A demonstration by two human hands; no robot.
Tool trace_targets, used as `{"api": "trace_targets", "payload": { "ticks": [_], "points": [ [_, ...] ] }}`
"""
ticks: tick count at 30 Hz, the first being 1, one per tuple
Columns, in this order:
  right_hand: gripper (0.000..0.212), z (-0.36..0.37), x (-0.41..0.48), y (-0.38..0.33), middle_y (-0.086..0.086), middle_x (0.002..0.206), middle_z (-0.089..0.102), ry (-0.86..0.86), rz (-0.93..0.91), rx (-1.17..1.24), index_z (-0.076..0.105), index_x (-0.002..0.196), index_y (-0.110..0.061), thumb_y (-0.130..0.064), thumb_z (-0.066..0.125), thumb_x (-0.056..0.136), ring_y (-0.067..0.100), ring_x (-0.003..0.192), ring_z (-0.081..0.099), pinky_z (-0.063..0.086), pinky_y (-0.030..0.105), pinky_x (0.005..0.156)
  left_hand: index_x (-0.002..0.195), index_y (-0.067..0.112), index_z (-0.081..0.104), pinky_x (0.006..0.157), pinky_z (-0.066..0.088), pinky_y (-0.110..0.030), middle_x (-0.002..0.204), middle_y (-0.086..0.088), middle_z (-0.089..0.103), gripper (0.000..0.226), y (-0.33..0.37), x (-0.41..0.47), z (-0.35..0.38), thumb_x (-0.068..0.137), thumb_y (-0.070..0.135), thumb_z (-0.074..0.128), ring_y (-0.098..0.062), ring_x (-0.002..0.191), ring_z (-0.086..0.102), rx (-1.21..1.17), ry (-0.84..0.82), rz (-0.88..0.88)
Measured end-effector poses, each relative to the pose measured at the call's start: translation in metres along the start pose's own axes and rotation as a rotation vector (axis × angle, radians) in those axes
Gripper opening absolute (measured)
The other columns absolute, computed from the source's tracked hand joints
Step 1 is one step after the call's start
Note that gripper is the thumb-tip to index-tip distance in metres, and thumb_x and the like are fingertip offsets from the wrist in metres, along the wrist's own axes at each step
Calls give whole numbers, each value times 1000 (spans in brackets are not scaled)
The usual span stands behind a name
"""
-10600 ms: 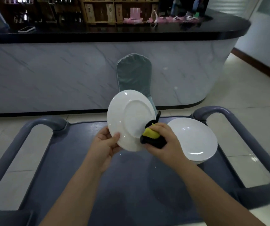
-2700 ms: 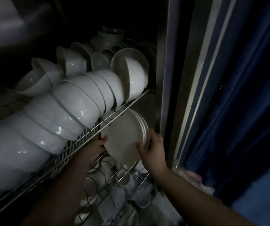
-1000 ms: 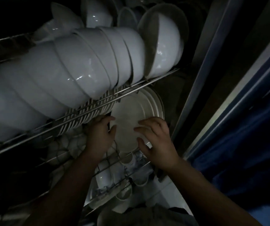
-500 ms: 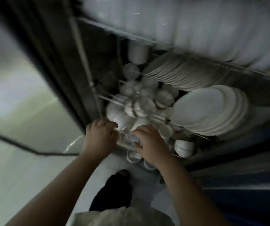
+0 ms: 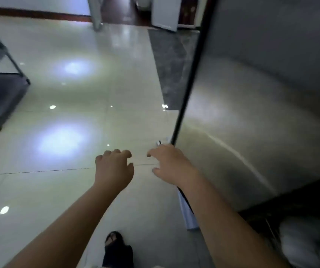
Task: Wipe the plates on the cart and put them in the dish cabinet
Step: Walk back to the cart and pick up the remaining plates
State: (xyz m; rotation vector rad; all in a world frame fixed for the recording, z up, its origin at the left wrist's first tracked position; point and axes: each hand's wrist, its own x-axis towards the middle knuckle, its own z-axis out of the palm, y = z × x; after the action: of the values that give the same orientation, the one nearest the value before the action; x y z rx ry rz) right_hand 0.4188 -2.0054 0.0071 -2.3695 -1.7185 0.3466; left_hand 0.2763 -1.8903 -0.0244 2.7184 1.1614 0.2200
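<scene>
Left hand (image 5: 113, 167) and right hand (image 5: 169, 165) empty, fingers loosely curled, over glossy floor (image 5: 68, 132), the right just beside the cabinet door (image 5: 252, 113).

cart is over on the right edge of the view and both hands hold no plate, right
No. The cart stands at the left edge of the head view, not the right. The left hand and right hand indeed hold no plate.
</scene>
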Motion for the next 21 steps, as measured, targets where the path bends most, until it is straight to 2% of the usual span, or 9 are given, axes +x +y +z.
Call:
{"api": "trace_targets", "payload": {
  "ticks": [3, 7, 11, 16, 21],
  "points": [
    [45, 0, 110, -53, 0, 127, 51, -63, -99, 2, 48, 135, -27, -27, 59, 91, 22, 118, 44, 35, 31, 90, 122, 30, 59, 82, 37, -34, 103, 2, 64, 33, -106, 48, -26, 90, 38, 54, -23, 104, 55, 59, 40, -196],
    [45, 5, 238, -121, -3, 134, 50, -108, -186, 40, 48, 135, -29, -26, 59, 92, 20, 122, 41, 37, 32, 98, 121, 30, 62, 74, 32, -31, 100, 3, 64, 31, -216, 110, -57, 90, 36, 55, -22, 99, 55, 71, 107, -325],
    [43, 12, 353, -178, -3, 136, 49, -156, -292, 26, 48, 135, -28, -27, 60, 93, 20, 125, 40, 37, 31, 100, 121, 30, 60, 73, 30, -30, 99, 4, 63, 30, -292, 176, -78, 92, 35, 52, -21, 98, 54, 80, 137, -409],
    [41, 25, 491, -225, -7, 134, 50, -197, -408, 26, 49, 133, -30, -29, 59, 93, 17, 124, 39, 33, 27, 94, 124, 31, 57, 81, 35, -31, 106, 4, 62, 31, -367, 271, -93, 95, 36, 48, -21, 102, 53, 94, 144, -497],
    [37, 37, 639, -252, -7, 127, 54, -221, -516, 11, 52, 129, -31, -28, 59, 93, 16, 120, 42, 39, 29, 89, 124, 31, 56, 82, 38, -32, 107, 4, 62, 31, -449, 375, -101, 96, 36, 46, -20, 103, 53, 167, 149, -588]
  ]
}}
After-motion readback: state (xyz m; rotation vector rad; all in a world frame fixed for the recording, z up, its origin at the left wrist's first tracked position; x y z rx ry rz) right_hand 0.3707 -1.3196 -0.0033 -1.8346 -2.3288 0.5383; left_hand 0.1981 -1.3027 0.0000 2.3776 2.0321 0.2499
